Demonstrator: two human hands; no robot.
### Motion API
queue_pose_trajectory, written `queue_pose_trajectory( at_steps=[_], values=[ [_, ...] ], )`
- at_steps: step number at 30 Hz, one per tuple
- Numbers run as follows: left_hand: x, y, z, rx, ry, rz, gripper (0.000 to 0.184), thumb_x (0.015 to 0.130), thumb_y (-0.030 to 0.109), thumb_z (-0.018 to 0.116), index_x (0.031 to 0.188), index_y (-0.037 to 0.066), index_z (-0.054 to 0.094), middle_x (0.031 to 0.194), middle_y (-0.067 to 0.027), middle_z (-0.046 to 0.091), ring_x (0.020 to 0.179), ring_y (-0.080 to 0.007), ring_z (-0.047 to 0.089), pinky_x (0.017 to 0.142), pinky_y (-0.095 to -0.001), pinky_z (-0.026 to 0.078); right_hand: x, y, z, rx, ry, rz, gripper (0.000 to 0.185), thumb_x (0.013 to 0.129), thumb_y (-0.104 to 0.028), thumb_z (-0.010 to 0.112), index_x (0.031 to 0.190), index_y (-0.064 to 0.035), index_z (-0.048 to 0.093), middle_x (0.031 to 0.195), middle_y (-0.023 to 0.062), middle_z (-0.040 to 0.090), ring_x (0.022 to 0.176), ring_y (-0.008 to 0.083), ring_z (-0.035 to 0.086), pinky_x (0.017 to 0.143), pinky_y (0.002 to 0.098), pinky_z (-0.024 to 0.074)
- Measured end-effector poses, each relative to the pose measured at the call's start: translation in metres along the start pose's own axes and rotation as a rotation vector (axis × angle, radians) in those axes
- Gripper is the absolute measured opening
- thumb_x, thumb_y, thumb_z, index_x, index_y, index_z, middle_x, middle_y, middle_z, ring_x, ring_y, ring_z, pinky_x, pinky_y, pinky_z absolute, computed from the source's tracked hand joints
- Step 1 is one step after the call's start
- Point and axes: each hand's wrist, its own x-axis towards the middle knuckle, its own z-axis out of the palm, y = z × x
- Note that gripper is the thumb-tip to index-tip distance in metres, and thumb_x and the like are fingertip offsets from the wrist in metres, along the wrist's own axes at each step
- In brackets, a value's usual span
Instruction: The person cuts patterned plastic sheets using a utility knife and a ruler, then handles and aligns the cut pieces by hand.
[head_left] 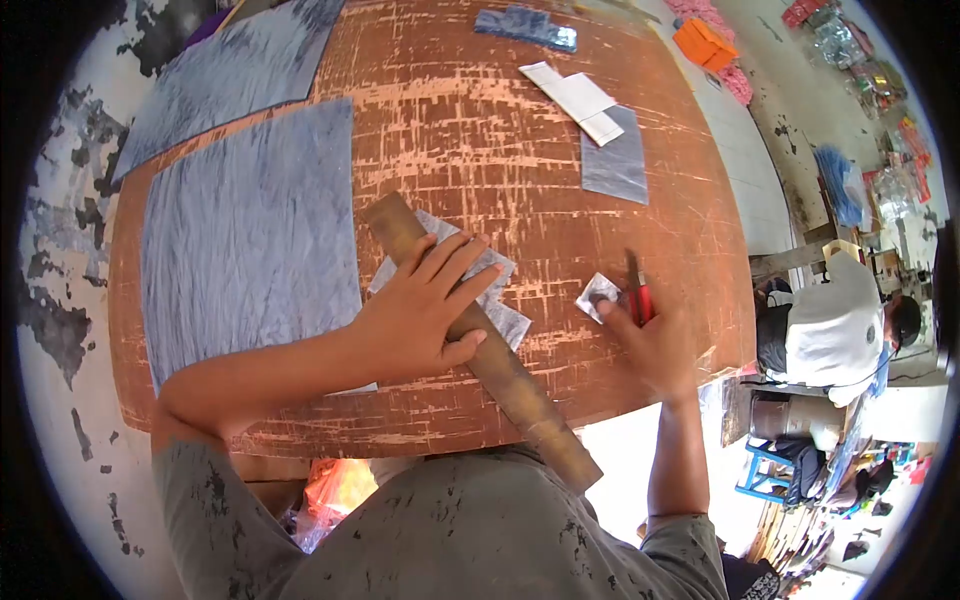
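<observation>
My left hand [425,305] lies with fingers spread across a long brown straight bar [520,390], pressing it down. Beneath the bar are cut pieces of grey streaked sheet [508,318], partly covered by the bar and my hand. My right hand [655,350] is closed around a red-handled cutter knife [643,295], its dark blade pointing away from me. Thumb and fingers of that hand also touch a small pale scrap [592,297]. To the left of my left hand rests a large grey streaked sheet [250,240].
A second grey sheet [235,75] lies at the far left of the scratched brown table [430,130]. Further back are a white folded strip [580,100], a small grey piece [617,160] and a blue-grey packet [525,27]. Another person [835,320] sits at the right, near a blue stool [765,472].
</observation>
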Motion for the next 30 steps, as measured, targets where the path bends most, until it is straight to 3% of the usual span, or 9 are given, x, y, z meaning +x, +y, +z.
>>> queue_pose_trajectory(
  at_steps=[2, 4, 7, 14, 20, 23, 26, 28, 30],
  values=[
    [0.000, 0.002, -0.001, 0.009, -0.013, -0.021, 0.080, 0.097, 0.040, 0.067, 0.163, 0.004, 0.042, 0.170, -0.0245, 0.034, 0.158, -0.0434, 0.033, 0.130, -0.0643, 0.022, -0.005, 0.001, -0.003, -0.120, 0.092, -0.256, 0.038, 0.098, -0.022, 0.082, 0.125, 0.0024, 0.072, 0.085, 0.0149, 0.075, 0.072, 0.0342, 0.072, 0.069, 0.0443, 0.0554],
    [0.001, 0.004, -0.006, 0.041, -0.009, -0.007, 0.079, 0.099, 0.042, 0.068, 0.162, 0.003, 0.042, 0.167, -0.0244, 0.038, 0.157, -0.0434, 0.035, 0.129, -0.0646, 0.026, -0.008, 0.002, -0.009, -0.183, 0.185, -0.168, 0.042, 0.097, -0.024, 0.082, 0.129, 0.0009, 0.071, 0.100, 0.0218, 0.074, 0.090, 0.0444, 0.073, 0.076, 0.0493, 0.0563],
    [0.001, 0.008, -0.011, 0.036, -0.002, -0.005, 0.080, 0.099, 0.042, 0.070, 0.161, 0.001, 0.042, 0.167, -0.0252, 0.038, 0.156, -0.0447, 0.035, 0.129, -0.0647, 0.026, 0.004, 0.018, -0.024, -0.182, 0.062, 0.085, 0.044, 0.097, -0.028, 0.081, 0.131, -0.0014, 0.071, 0.109, 0.0210, 0.072, 0.099, 0.0423, 0.073, 0.080, 0.0487, 0.0561],
    [-0.033, 0.038, -0.014, 0.136, 0.178, -0.258, 0.082, 0.096, 0.042, 0.078, 0.158, 0.000, 0.046, 0.169, -0.0280, 0.034, 0.155, -0.0496, 0.036, 0.129, -0.0622, 0.029, -0.009, 0.017, -0.015, -0.282, -0.004, -0.245, 0.043, 0.093, -0.030, 0.085, 0.124, -0.0024, 0.072, 0.121, 0.0208, 0.068, 0.101, 0.0438, 0.072, 0.083, 0.0509, 0.0563],
    [-0.059, 0.091, 0.017, 0.003, 0.302, -0.374, 0.083, 0.092, 0.039, 0.084, 0.157, 0.002, 0.050, 0.167, -0.0267, 0.038, 0.152, -0.0501, 0.039, 0.128, -0.0612, 0.031, 0.002, 0.014, -0.018, -0.163, -0.071, -0.123, 0.047, 0.087, -0.024, 0.091, 0.122, 0.0008, 0.071, 0.121, 0.0202, 0.067, 0.100, 0.0409, 0.072, 0.086, 0.0482, 0.0567],
    [-0.056, 0.105, 0.023, -0.014, 0.375, -0.438, 0.079, 0.094, 0.042, 0.081, 0.157, 0.004, 0.052, 0.166, -0.0246, 0.041, 0.154, -0.0467, 0.039, 0.130, -0.0615, 0.029, 0.010, 0.029, -0.013, -0.075, -0.024, 0.066, 0.046, 0.089, -0.023, 0.089, 0.124, -0.0001, 0.070, 0.118, 0.0213, 0.069, 0.099, 0.0408, 0.072, 0.085, 0.0491, 0.0569],
    [-0.056, 0.109, 0.024, -0.027, 0.415, -0.477, 0.073, 0.096, 0.044, 0.079, 0.153, 0.005, 0.057, 0.165, -0.0219, 0.046, 0.155, -0.0435, 0.040, 0.131, -0.0616, 0.028, 0.004, 0.029, -0.013, -0.291, 0.391, -0.226, 0.042, 0.092, -0.024, 0.086, 0.123, -0.0007, 0.071, 0.114, 0.0223, 0.073, 0.098, 0.0390, 0.073, 0.083, 0.0490, 0.0565],
    [-0.057, 0.108, 0.025, -0.041, 0.430, -0.487, 0.070, 0.096, 0.043, 0.079, 0.151, 0.005, 0.059, 0.164, -0.0204, 0.047, 0.155, -0.0426, 0.042, 0.131, -0.0613, 0.029, -0.006, 0.022, -0.009, -0.172, 0.064, 0.023, 0.045, 0.093, -0.030, 0.086, 0.123, -0.0006, 0.071, 0.112, 0.0235, 0.074, 0.102, 0.0401, 0.074, 0.084, 0.0492, 0.0573],
    [-0.058, 0.106, 0.027, -0.036, 0.441, -0.456, 0.063, 0.095, 0.038, 0.079, 0.148, 0.007, 0.063, 0.164, -0.0192, 0.049, 0.154, -0.0422, 0.044, 0.131, -0.0606, 0.030, -0.027, 0.002, 0.007, -0.084, -0.007, -0.316, 0.051, 0.091, -0.038, 0.087, 0.121, 0.0000, 0.071, 0.106, 0.0230, 0.072, 0.104, 0.0404, 0.073, 0.085, 0.0489, 0.0582]
  ],
)
